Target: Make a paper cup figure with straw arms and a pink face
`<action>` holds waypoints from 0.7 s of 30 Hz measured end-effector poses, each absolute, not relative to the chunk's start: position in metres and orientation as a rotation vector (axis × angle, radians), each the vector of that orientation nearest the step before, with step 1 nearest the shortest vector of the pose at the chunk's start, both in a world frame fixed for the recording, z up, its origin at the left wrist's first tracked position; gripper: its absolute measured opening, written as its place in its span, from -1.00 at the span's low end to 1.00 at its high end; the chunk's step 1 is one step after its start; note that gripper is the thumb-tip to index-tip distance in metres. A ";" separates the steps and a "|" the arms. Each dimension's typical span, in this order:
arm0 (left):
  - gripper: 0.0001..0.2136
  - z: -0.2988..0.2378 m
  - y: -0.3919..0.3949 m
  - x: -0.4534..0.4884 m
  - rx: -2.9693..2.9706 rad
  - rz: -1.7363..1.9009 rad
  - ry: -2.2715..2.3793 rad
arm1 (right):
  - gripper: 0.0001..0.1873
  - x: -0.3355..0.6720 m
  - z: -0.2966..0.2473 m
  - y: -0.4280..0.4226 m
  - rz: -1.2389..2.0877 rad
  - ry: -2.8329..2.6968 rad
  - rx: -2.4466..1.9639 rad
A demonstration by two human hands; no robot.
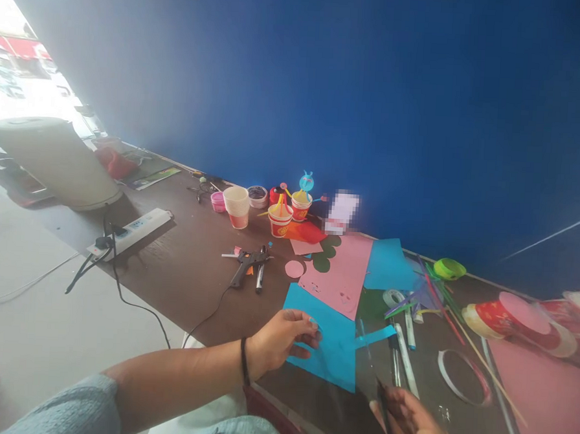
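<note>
My left hand (288, 339) is held over a blue paper sheet (335, 339), thumb and fingers pinched together. A small bit of blue paper (313, 322) shows at its fingertips, hard to separate from the sheet behind. My right hand (413, 421), at the table's front edge, closes around the dark handle of what look like scissors (381, 403). Their thin metal end points up and away, beside a blue paper strip (376, 337). Motion blurs them, so I cannot tell whether the blades are apart. Markers (406, 359) lie just beyond my right hand.
A glue gun (245, 264) with a trailing cord lies left of pink paper (343, 271). Decorated paper cups (280, 221) and stacked cups (236, 208) stand behind. A power strip (132, 233) is at left. At right are a tape roll (484, 399) and red cups (522, 320).
</note>
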State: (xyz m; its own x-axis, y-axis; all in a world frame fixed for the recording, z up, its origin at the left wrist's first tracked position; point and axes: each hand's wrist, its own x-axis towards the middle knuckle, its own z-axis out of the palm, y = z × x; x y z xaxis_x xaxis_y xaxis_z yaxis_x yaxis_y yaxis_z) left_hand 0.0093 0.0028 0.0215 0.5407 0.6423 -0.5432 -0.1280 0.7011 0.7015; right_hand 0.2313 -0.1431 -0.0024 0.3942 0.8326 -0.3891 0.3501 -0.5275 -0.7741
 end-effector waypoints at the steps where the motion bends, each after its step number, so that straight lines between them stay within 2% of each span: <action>1: -0.75 0.022 0.002 0.010 0.675 0.502 0.889 | -0.50 0.225 0.000 -0.140 1.136 -0.945 -1.934; 4: -0.76 0.025 -0.002 0.014 0.713 0.485 0.879 | -0.46 0.200 0.011 -0.125 1.304 -0.814 -1.646; 9: -0.79 0.031 -0.007 0.019 0.738 0.479 0.870 | -0.63 0.167 0.019 -0.101 1.100 -0.794 -1.484; 17: -0.79 0.038 -0.008 0.011 0.868 0.547 0.888 | -0.87 0.187 -0.007 -0.113 0.620 -1.530 -2.289; 21: -0.79 0.037 -0.009 0.013 0.950 0.511 0.896 | -0.84 0.186 -0.005 -0.117 0.395 -1.836 -2.377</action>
